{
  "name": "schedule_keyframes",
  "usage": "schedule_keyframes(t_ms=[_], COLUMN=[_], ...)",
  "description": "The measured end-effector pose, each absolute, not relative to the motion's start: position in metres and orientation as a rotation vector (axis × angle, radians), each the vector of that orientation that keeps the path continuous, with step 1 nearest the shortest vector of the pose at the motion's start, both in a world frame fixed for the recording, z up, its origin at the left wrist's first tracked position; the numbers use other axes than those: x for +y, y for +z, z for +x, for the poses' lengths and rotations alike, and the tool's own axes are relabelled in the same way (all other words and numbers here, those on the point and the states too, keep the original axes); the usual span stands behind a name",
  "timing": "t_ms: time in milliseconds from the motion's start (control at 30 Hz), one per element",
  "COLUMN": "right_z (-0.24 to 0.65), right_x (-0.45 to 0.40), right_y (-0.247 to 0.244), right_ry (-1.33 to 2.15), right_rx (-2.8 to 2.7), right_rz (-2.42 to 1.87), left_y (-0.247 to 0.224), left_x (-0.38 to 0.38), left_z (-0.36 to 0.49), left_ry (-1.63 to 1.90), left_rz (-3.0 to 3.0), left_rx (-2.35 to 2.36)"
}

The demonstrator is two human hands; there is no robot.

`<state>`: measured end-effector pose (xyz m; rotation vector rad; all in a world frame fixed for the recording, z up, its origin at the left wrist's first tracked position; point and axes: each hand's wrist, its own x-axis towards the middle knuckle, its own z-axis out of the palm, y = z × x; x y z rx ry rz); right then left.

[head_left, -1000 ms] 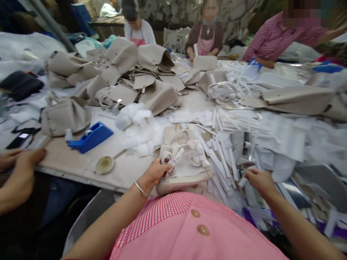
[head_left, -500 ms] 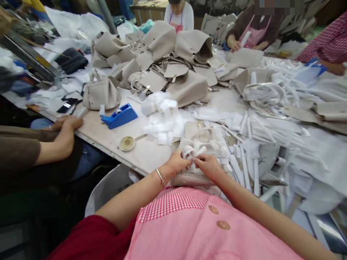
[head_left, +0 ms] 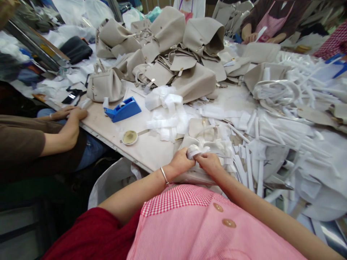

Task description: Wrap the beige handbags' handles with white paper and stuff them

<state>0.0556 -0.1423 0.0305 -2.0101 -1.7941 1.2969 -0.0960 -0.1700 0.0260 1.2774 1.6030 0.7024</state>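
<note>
Close in front of my apron, my left hand (head_left: 183, 161) is closed on a looped white strip (head_left: 193, 150), thumb and fingers pressed together. My right hand (head_left: 209, 162) pinches the same strip from the other side, the fingertips of both hands nearly touching. What the strip is made of cannot be made out. Beneath and just beyond the hands lies a beige handbag (head_left: 197, 129) with its flap facing up and white wrapping around its handle area. Its near part is partly hidden by my hands.
A heap of beige bags (head_left: 187, 76) covers the table's far middle. Left of my hands are a blue tape dispenser (head_left: 124, 109), a round tin (head_left: 129, 137) and crumpled white wrapping (head_left: 169, 108). White strips (head_left: 246, 166) pile up at right. A co-worker's arms (head_left: 63, 135) rest at the left edge.
The view has shifted slightly, so the scene sits a little further right and higher. The loops of the white strip look tighter and lower between my hands.
</note>
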Motion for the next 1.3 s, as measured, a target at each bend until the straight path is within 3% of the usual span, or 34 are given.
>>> schedule_keyframes(t_ms=[167, 400, 600, 1000, 1300], right_z=[0.058, 0.058, 0.054, 0.050, 0.052], right_x=[-0.144, -0.158, -0.157, -0.168, -0.166], right_y=[0.028, 0.039, 0.046, 0.041, 0.033], right_ry=[1.340, 1.929, 2.083, 1.971, 1.826], right_rx=[-1.757, -0.914, -0.595, -0.539, -0.923], right_rz=[-1.913, -1.776, -1.712, -1.553, -1.553], left_y=[0.028, 0.031, 0.031, 0.021, 0.024], left_x=[-0.172, -0.170, -0.170, -0.161, -0.158], left_z=[-0.094, -0.094, -0.095, -0.105, -0.115], left_ry=[0.810, 0.747, 0.786, 0.718, 0.700], left_rz=[1.256, 1.059, 0.865, 0.530, 0.420], left_rx=[1.620, 1.553, 1.432, 1.216, 1.081])
